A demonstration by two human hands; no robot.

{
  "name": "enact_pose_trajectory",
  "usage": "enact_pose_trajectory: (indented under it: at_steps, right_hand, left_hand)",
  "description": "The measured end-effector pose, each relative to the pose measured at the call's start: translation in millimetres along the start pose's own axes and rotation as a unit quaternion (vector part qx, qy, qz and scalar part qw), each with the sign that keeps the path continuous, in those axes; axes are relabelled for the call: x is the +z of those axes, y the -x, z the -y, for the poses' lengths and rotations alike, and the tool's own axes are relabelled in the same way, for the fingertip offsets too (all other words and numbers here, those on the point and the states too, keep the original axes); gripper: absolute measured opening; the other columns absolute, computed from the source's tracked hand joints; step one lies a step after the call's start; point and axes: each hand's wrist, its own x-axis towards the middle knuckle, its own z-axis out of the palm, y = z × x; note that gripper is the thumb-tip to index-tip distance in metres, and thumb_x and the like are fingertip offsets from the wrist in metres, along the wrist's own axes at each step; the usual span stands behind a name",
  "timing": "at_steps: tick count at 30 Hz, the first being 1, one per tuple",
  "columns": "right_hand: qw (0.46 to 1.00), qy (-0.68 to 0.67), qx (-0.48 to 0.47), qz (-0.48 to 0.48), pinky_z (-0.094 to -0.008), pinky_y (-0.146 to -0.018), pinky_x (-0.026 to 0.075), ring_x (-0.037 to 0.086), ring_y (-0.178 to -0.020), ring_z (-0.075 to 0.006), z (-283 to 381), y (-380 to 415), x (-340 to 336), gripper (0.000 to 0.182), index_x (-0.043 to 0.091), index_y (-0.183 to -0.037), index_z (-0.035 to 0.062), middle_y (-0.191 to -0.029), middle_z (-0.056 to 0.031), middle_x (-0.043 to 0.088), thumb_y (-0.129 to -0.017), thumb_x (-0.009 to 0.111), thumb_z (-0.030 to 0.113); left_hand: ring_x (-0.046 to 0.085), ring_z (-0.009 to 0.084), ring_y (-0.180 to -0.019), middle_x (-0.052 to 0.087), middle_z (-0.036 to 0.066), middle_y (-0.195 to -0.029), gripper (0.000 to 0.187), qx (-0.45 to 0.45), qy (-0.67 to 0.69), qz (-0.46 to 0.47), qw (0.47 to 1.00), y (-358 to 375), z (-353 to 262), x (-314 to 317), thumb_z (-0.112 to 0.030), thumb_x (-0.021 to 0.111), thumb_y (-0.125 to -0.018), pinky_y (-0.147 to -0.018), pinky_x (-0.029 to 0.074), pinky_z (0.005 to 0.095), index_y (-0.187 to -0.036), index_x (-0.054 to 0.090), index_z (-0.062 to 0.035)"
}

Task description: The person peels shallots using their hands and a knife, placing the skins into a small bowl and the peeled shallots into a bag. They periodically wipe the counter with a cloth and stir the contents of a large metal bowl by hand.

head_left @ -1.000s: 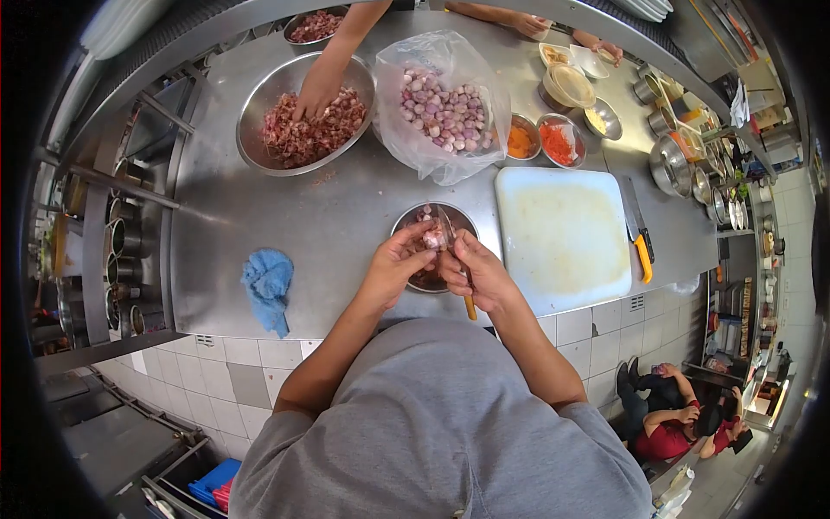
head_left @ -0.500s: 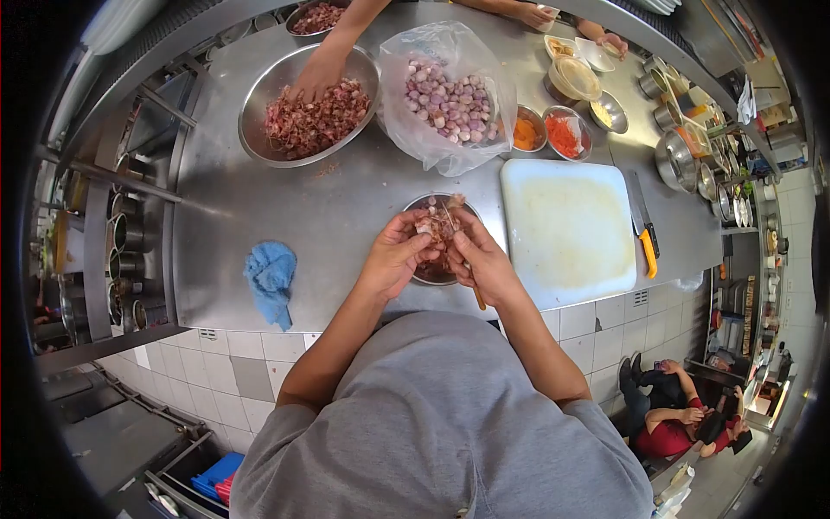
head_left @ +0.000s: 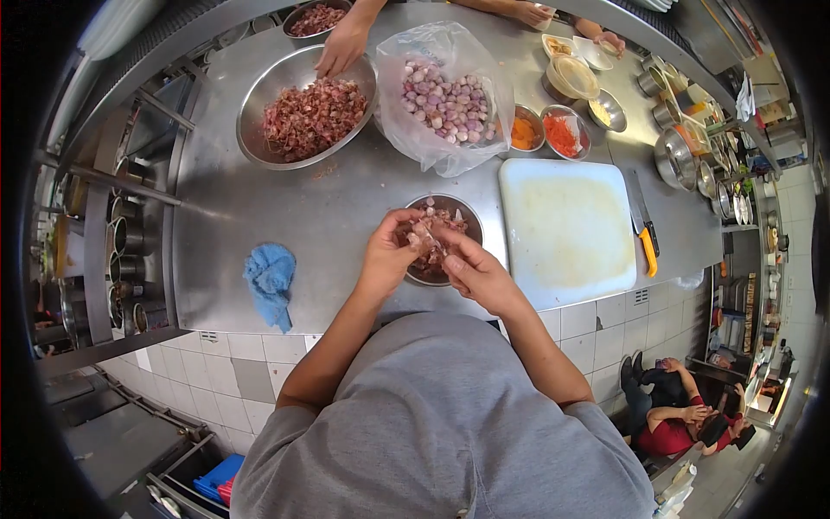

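Note:
My left hand (head_left: pixel 389 251) is closed around a small cluster of reddish shallots (head_left: pixel 424 238), above the near bowl. My right hand (head_left: pixel 480 275) reaches in from the other side, its thumb and fingers pinched at the same cluster. Under both hands stands a round steel bowl (head_left: pixel 475 216) with more reddish-brown shallots and loose skins in it. Its near rim is partly covered by the hands. Fingers hide much of what is held.
A co-worker's hand (head_left: pixel 343 48) is over a large steel bowl (head_left: pixel 251 138) of unpeeled shallots. Nearby are a plastic bag (head_left: pixel 393 130) of peeled shallots, a white cutting board (head_left: pixel 566 229), a yellow-handled knife (head_left: pixel 647 246), a blue cloth (head_left: pixel 270 281) and small bowls of cut vegetables.
My hands have drawn closer around the cluster, the left turning inward over it. The orange handle below my right hand no longer shows. The co-worker's hand has lifted from the shallots towards the rim.

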Motion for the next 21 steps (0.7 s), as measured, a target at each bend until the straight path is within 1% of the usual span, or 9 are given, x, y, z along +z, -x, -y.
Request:
enact_pose_trajectory:
  at_steps: [1,4,6,7,9,10,12,16,21]
  right_hand:
    - [1.000,0.000,0.000,0.001,-0.0204,-0.052,0.035,0.041,-0.059,-0.0043,-0.3,-1.3,1.5,0.052,0.035,-0.149,0.0125,-0.076,0.0041,0.048,-0.101,0.053,0.021]
    - [0.996,0.007,-0.002,-0.086,-0.0208,-0.051,0.033,0.038,-0.059,-0.0039,0.2,-4.1,2.0,0.054,0.034,-0.151,0.0134,-0.076,0.0046,0.047,-0.101,0.053,0.022]
    - [0.996,0.047,0.033,-0.069,-0.0227,-0.066,0.046,0.055,-0.076,-0.0083,2.0,-3.5,-2.8,0.057,0.031,-0.152,0.0114,-0.093,-0.0015,0.060,-0.101,0.053,0.020]
    - [0.996,0.047,0.033,-0.070,-0.0227,-0.066,0.046,0.055,-0.076,-0.0083,1.4,-4.3,-2.2,0.057,0.031,-0.152,0.0114,-0.093,-0.0015,0.060,-0.101,0.053,0.020]
    - [0.987,0.142,-0.017,-0.073,-0.0276,-0.095,0.045,0.057,-0.112,-0.0166,-0.2,-6.2,0.7,0.058,0.030,-0.151,0.0076,-0.125,-0.0104,0.059,-0.100,0.054,0.018]
    - [0.987,0.143,-0.017,-0.073,-0.0276,-0.095,0.045,0.057,-0.112,-0.0166,2.0,-5.6,1.4,0.058,0.030,-0.151,0.0076,-0.125,-0.0104,0.059,-0.100,0.054,0.018]
    - [0.995,0.083,0.004,-0.062,-0.0303,-0.111,0.031,0.042,-0.134,-0.0211,8.4,-3.9,3.8,0.058,0.029,-0.151,0.0049,-0.146,-0.0144,0.045,-0.100,0.054,0.015]
    - [0.989,0.140,0.003,-0.054,-0.0298,-0.108,0.035,0.047,-0.129,-0.0193,0.3,-4.9,-2.8,0.057,0.030,-0.151,0.0056,-0.143,-0.0120,0.047,-0.099,0.054,0.013]
    - [0.996,0.066,-0.021,-0.056,-0.0299,-0.104,0.039,0.050,-0.123,-0.0166,-3.2,-5.7,0.3,0.050,0.039,-0.144,0.0049,-0.134,-0.0094,0.054,-0.098,0.056,0.009]
  left_hand:
    - [0.061,0.0116,-0.098,0.063,0.005,-0.109,0.039,0.000,-0.001,0.000,1.000,0.4,-1.1,0.5,0.004,0.070,-0.084,-0.084,0.053,0.0254,-0.120,0.056,-0.0023]
    - [0.061,0.0126,-0.101,0.063,0.006,-0.113,0.038,-0.022,0.018,0.011,1.000,1.3,-4.3,0.8,0.005,0.069,-0.085,-0.090,0.051,0.0265,-0.120,0.056,-0.0004]
    - [0.061,0.0137,-0.105,0.063,0.008,-0.117,0.040,-0.090,0.057,0.014,0.994,1.8,-4.4,-0.4,0.006,0.066,-0.086,-0.092,0.051,0.0271,-0.124,0.056,0.0002]
    - [0.061,0.0137,-0.105,0.063,0.008,-0.117,0.040,-0.090,0.058,0.015,0.994,1.6,-5.1,0.9,0.006,0.066,-0.086,-0.092,0.051,0.0271,-0.124,0.056,0.0002]
    - [0.063,0.0145,-0.100,0.065,0.007,-0.114,0.037,-0.072,0.058,0.019,0.996,1.4,-7.6,4.8,0.004,0.062,-0.089,-0.087,0.054,0.0291,-0.125,0.056,-0.0001]
    - [0.063,0.0145,-0.100,0.065,0.007,-0.114,0.037,-0.072,0.058,0.020,0.996,1.2,-7.9,5.0,0.004,0.062,-0.089,-0.087,0.054,0.0291,-0.125,0.056,-0.0001]
    - [0.064,0.0155,-0.101,0.065,0.008,-0.113,0.035,-0.082,0.062,0.024,0.994,1.9,-8.6,3.6,0.001,0.061,-0.091,-0.086,0.054,0.0301,-0.126,0.056,-0.0008]
    - [0.064,0.0163,-0.100,0.065,0.008,-0.114,0.033,-0.105,0.123,0.023,0.987,4.2,-7.0,0.3,-0.002,0.062,-0.092,-0.086,0.055,0.0314,-0.124,0.057,-0.0019]
    - [0.065,0.0170,-0.101,0.065,0.008,-0.114,0.028,-0.090,0.129,0.015,0.987,7.3,-1.4,0.5,-0.003,0.062,-0.092,-0.085,0.055,0.0326,-0.120,0.060,-0.0030]
